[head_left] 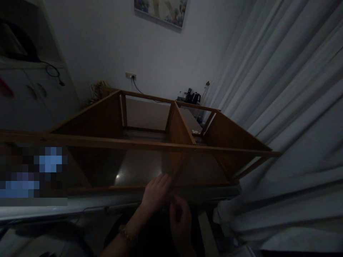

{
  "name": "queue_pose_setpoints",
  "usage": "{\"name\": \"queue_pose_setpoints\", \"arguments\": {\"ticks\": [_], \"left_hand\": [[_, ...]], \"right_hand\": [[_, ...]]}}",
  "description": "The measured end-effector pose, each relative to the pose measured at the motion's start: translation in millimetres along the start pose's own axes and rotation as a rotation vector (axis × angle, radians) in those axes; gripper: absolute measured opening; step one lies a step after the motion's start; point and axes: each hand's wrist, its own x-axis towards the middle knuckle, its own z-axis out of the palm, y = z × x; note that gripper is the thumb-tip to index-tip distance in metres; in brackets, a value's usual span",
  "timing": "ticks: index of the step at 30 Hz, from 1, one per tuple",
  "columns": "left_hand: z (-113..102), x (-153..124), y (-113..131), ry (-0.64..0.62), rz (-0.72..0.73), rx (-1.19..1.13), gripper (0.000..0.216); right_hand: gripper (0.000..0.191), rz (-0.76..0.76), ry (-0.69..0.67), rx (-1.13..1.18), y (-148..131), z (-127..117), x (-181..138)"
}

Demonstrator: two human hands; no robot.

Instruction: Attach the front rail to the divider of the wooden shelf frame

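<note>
A brown wooden frame [128, 143] with dividing panels, like a shelf unit, rests on a table in front of me. My left hand [157, 191] is at its near lower rail, beside the middle upright [180, 167]. The fingers are together and bent around the wood there; the thumb is hidden. Just right of it and lower, my right hand [181, 217] is curled, thumb and fingertips meeting close to the foot of that upright. Whatever lies between those fingertips is too dark and small to make out. A beaded bracelet [124, 232] circles my left wrist.
The table edge [80, 203] runs across in front of me. White curtains [294, 142] hang on the right. A black kettle [196, 97] stands beyond the frame, near the wall. At left is a white cabinet [34, 100] with a dangling cable [53, 71]. A blurred patch covers the left edge.
</note>
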Motion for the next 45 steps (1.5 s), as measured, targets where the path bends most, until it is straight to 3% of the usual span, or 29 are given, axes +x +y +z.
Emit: {"name": "queue_pose_setpoints", "arguments": {"ticks": [6,8,13,16,20,29,36,40,45], "left_hand": [[0.5,1.4,0.0,0.048,0.016,0.006,0.030],[0.7,1.6,0.2,0.047,0.011,0.008,0.032],[0.1,1.2,1.0,0.058,0.006,0.007,0.032],[1.1,0.3,1.3,0.069,0.008,0.011,0.032],[2.6,-0.8,1.2,0.054,-0.004,0.012,0.033],[-2.3,1.8,0.4,0.068,0.019,0.000,0.028],[0.6,1.2,-0.2,0.082,0.023,0.016,0.026],[2.2,1.2,0.5,0.090,0.015,0.022,0.029],[3.8,-0.2,0.3,0.118,0.026,0.013,0.029]], "right_hand": [[0.019,0.235,-0.022,0.117,-4.2,2.6,-1.2],[0.019,0.180,-0.030,0.035,-1.2,0.7,-1.6],[0.019,-0.179,-0.002,-0.217,12.0,-11.2,1.9],[0.018,-0.314,0.021,-0.309,17.0,-17.9,6.2],[0.021,-0.334,0.032,-0.306,17.9,-21.6,11.1],[0.024,-0.337,-0.144,-0.174,17.8,-24.2,12.7],[0.036,-0.466,-0.272,-0.233,20.9,-39.4,21.8],[0.034,-0.481,-0.257,-0.267,22.1,-42.3,23.6],[0.020,-0.472,-0.129,-0.278,18.0,-33.6,23.2]]}}
